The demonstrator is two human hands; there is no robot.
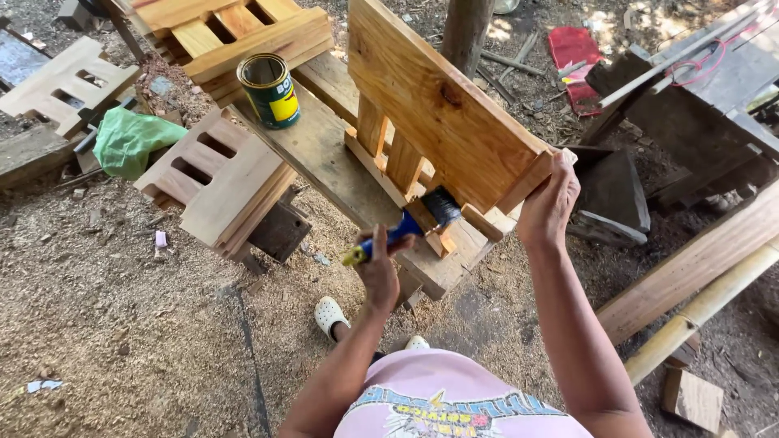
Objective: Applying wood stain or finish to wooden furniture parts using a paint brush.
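My left hand (380, 268) grips a paintbrush (406, 227) with a blue and yellow handle. Its black bristles touch the lower slats of a varnished wooden panel (438, 105). The panel stands tilted on a long plank (324, 158). My right hand (550, 203) holds the panel's lower right corner and keeps it tipped up. An open green and yellow tin (270, 89) stands on the plank's far end, beyond the panel.
Slatted unvarnished panels (219, 174) are stacked to the left, beside a green plastic bag (130, 139). More varnished panels (235, 32) lie at the top. Sawdust covers the ground. Beams and a bamboo pole (698, 312) lie at right. My white shoe (329, 315) is below the plank.
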